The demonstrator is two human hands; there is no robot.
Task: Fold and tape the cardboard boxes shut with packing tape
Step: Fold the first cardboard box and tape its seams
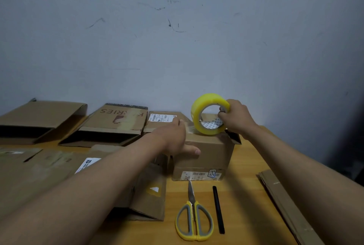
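Tape (210, 114), pinched in my right hand (237, 118) at two o'clock, may wrinkle if my flat left hand (173, 136) seemingly slips off the box (204, 152).

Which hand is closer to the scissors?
Left. The left hand presses on the box just beyond the scissors; the right hand holds the tape roll farther back.

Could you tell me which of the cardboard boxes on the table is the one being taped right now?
The small upright box above the scissors: both hands work on it, the tape roll on top; the others lie flat.
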